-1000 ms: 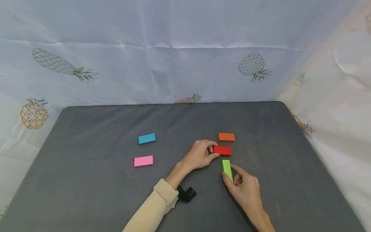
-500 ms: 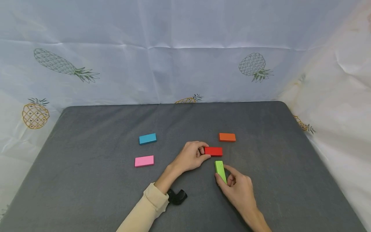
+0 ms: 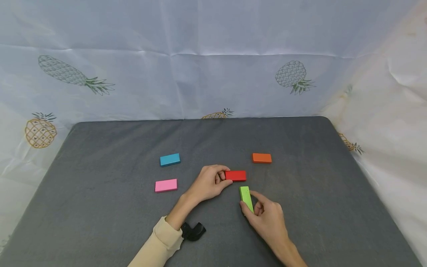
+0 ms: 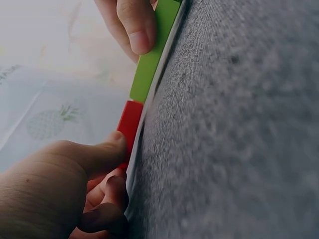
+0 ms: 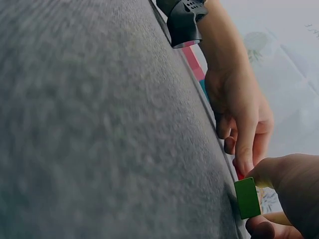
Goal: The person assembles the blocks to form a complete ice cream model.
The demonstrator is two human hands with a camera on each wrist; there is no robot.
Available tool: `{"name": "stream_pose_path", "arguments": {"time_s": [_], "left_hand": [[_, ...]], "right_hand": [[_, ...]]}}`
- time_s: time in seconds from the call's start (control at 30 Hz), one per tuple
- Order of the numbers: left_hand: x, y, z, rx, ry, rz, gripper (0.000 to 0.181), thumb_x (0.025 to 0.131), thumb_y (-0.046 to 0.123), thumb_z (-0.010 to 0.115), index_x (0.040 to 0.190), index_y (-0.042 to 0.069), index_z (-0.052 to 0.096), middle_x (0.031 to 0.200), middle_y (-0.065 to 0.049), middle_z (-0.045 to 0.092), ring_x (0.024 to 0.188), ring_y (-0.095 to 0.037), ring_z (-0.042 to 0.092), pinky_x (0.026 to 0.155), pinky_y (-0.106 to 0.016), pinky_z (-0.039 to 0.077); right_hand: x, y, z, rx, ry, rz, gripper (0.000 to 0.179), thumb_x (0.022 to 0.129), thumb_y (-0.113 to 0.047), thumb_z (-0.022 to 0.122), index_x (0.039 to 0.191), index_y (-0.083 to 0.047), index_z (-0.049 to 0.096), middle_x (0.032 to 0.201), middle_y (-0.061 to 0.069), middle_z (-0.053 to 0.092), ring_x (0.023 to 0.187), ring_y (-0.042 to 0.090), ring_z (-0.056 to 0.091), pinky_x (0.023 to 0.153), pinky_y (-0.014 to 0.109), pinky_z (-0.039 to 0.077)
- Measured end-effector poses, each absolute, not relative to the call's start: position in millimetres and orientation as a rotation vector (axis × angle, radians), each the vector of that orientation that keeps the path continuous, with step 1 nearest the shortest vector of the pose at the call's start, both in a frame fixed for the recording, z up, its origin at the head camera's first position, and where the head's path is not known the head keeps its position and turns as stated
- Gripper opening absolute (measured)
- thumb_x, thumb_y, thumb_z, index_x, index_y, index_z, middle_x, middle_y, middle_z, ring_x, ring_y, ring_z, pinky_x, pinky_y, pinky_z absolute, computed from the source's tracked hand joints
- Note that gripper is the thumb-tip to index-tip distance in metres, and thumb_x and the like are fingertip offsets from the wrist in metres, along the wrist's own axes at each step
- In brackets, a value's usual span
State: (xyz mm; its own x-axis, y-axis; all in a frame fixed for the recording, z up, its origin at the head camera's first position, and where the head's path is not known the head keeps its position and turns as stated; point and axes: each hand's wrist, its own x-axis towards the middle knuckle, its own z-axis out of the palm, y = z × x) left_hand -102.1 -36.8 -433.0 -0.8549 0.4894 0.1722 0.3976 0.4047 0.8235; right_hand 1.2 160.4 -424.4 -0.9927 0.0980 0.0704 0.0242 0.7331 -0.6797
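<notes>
My left hand (image 3: pixel 208 183) pinches the left end of a red block (image 3: pixel 235 176) between thumb and fingers. The block lies flat, its long side running left to right. Just below it, my right hand (image 3: pixel 268 218) grips a lime green block (image 3: pixel 246 198) by its long sides, and this one points away from me. In the head view a small gap parts the two blocks. The left wrist view shows the red block (image 4: pixel 130 127) beneath the green block (image 4: pixel 153 55), their ends close together. The right wrist view has the green block's near end (image 5: pixel 247 198) between thumb and fingers.
A blue block (image 3: pixel 170 160) and a pink block (image 3: pixel 166 185) lie to the left on the grey cloth-covered table (image 3: pixel 100 222). An orange block (image 3: pixel 261 158) lies at the upper right. Behind hangs a pale curtain (image 3: pixel 213 74) with pineapple prints.
Both hands have moved left together across the table, bringing the red and green blocks along. The red block has left its place near the orange one. Blue, pink and orange blocks stay put.
</notes>
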Motion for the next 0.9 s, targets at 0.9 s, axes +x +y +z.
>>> {"name": "stream_pose_path", "arguments": {"time_s": [0.9], "left_hand": [[-88.4,-56.7,-435.7,0.76,2.561,1.471,0.029,0.089,0.011,0.08,0.114,-0.001,0.072,0.08,-0.005,0.065,0.055,0.003,0.047,0.054,-0.018,0.046]], "right_hand": [[6.2,129.8,-425.0,-0.102,-2.899,1.186,0.037,0.083,-0.027,0.086,0.113,-0.007,0.076,0.051,-0.011,0.043,0.039,-0.001,0.033,0.041,0.019,0.029]]}}
